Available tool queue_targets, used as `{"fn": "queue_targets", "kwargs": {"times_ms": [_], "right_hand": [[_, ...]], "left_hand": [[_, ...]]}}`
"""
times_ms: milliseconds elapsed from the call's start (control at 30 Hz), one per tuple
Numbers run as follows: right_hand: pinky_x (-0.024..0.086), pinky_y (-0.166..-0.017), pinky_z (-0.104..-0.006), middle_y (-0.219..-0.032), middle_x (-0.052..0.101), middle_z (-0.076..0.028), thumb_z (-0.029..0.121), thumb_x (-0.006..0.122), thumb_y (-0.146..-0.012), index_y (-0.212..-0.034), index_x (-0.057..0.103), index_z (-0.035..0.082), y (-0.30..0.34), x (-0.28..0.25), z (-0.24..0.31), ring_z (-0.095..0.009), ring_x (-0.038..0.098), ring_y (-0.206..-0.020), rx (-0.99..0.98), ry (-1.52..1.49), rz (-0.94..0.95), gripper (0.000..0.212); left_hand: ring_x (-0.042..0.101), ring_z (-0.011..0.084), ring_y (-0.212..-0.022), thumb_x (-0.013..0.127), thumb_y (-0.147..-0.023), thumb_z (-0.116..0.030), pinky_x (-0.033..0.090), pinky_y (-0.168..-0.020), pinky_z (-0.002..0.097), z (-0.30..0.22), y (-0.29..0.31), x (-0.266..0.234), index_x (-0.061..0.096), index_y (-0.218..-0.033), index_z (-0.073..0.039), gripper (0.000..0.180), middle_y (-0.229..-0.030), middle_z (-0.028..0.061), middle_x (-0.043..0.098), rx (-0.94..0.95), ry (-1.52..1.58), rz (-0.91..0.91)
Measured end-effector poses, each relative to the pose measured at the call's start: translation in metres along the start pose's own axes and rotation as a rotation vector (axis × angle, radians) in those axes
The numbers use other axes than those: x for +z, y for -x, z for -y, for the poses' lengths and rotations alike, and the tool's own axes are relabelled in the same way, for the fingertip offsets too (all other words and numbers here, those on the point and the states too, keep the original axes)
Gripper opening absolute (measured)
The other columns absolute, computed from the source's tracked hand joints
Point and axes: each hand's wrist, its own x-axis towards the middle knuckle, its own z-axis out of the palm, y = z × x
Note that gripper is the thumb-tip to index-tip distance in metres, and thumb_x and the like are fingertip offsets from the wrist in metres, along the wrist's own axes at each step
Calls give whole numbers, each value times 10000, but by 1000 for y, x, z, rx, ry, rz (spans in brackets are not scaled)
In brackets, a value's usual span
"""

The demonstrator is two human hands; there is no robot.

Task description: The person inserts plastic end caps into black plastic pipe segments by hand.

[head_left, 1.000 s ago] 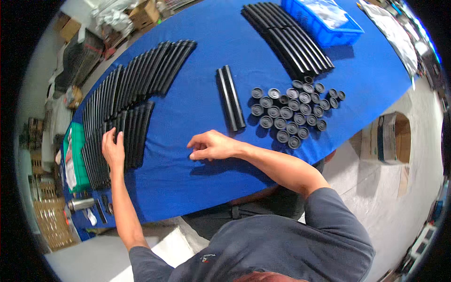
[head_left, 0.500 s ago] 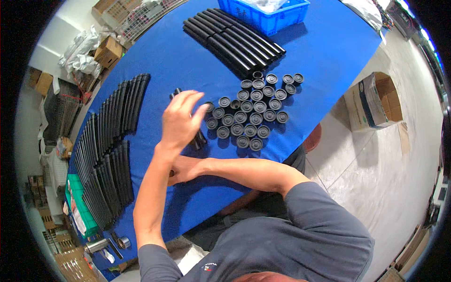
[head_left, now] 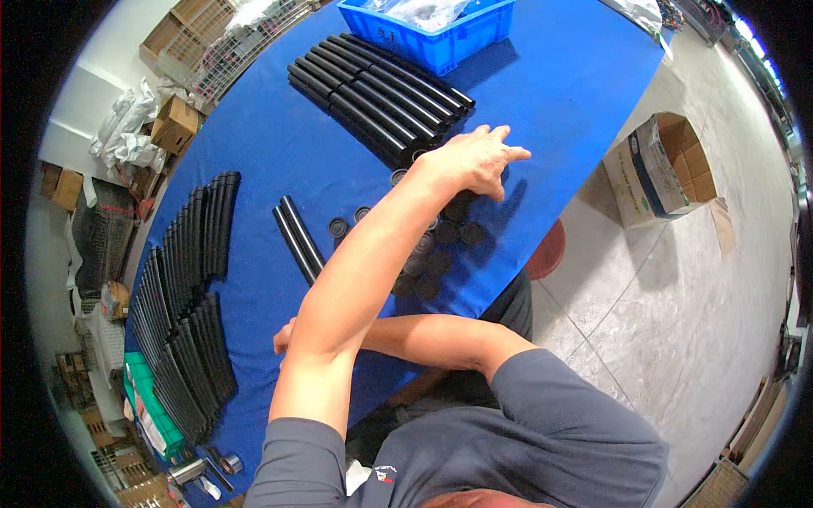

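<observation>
Round black end caps (head_left: 472,233) sit clustered on the blue tablecloth (head_left: 559,110), partly hidden under the left forearm. Change: half a second ago the left hand (head_left: 484,161) was over the black tube pair (head_left: 298,237); now it's across at the cluster's far right side, so caps are what it's nearest to. View has shifted too. Left hand: fingers splayed, nothing visible in grasp, shadow on the cloth; contact with a cap unclear. Right hand (head_left: 284,337) is below the tube pair, mostly behind the left forearm; grip and any held item can't be judged. Tube pair's lower ends also hidden. Further out: stacked glossy black tubes (head_left: 381,93) beside the blue plastic crate (head_left: 474,46); two rows of dark tubes (head_left: 199,356) at left, green crate (head_left: 163,408) just beside.
</observation>
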Motion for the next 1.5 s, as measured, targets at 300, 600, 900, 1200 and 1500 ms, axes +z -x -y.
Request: {"fn": "queue_targets", "kwargs": {"times_ms": [300, 600, 900, 1200, 1500], "right_hand": [[464, -948, -438, -1135, 675, -175, 420, 676, -856, -1175, 626, 6, 28, 9, -25, -314, 607, -1124, 41, -52, -30, 525], [468, -921, -434, -1089, 675, -164, 364, 665, -868, -1167, 625, -6, -2, -36, 60, -318, 601, -1098, 104, -138, 256, 477], [418, -1002, -393, -1237, 632, -109, 311, 661, -910, -1215, 613, 23, -1, -19, 12, -214, 557, -1187, -66, -432, 148, 421], [490, -626, -363, -737, 688, -129, 290, 709, -827, -843, 721, 5, 2, -19, 94, -183, 647, -675, -41, -20, 641, 286], [528, -714, -335, -849, 737, -87, 282, 717, -836, -937, 743, 32, 4, -14, 100, -167, 684, -782, 155, 24, 835, 270]], "left_hand": [[576, 371, -1102, 704, -693, -177, 481, -960, 440, 18, -6, 19, 667, -1163, -73, 483, -1202, 212, 557, 14, 90, 66], [594, 374, -1056, 691, -709, -161, 490, -937, 430, 1, -23, 19, 679, -1100, -37, 410, -1215, 213, 547, 96, 117, -63], [592, 371, -1109, 713, -730, -180, 493, -969, 405, 1, 19, -33, 670, -1115, -51, 409, -1302, 207, 525, 159, 108, -319], [530, 402, -1223, 773, -696, -172, 464, -1015, 433, 22, 268, -29, 637, -1117, -64, 455, -1348, 217, 493, -291, 80, -430], [535, 410, -1217, 773, -699, -264, 478, -1000, 436, 19, 385, 79, 642, -1117, -68, 480, -1378, 223, 481, -747, 193, -361]]}}
